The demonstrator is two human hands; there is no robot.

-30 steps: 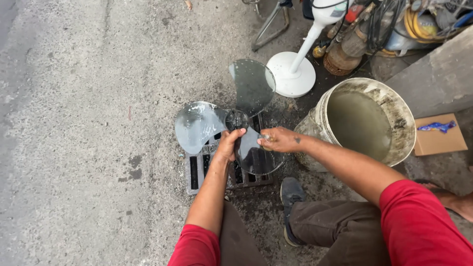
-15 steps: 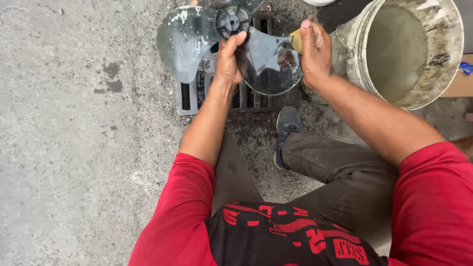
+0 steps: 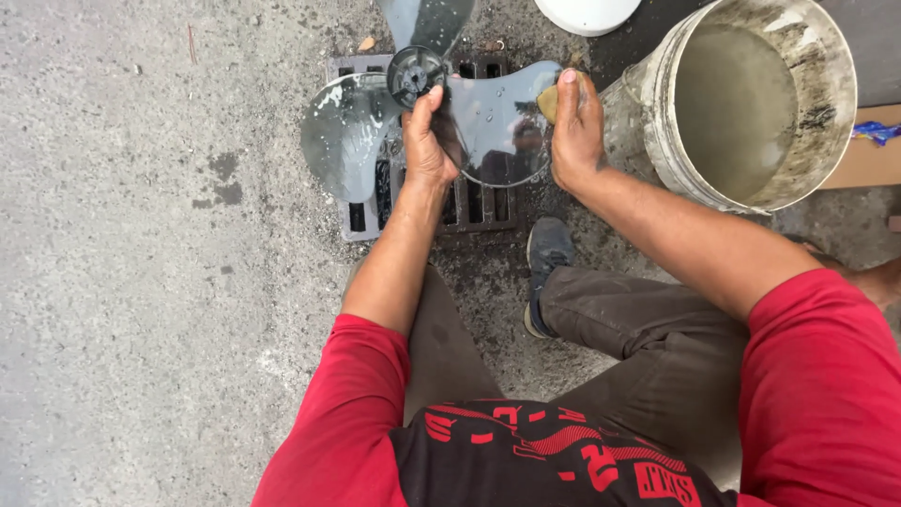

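Bucket [image 3: 741, 103] of murky water stands at two o'clock, just beside the drain grate [image 3: 427, 202]. Translucent fan blade [image 3: 450, 113] lies over the grate at twelve o'clock. Left hand [image 3: 427, 141] grips it near the dark hub; right hand [image 3: 574, 131] pinches a yellow sponge [image 3: 547, 101] against one wet lobe.

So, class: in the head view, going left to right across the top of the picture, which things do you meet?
Left fan blade → black fan hub → left hand → right fan blade → right hand holding a yellow sponge → bucket of murky water → cardboard.
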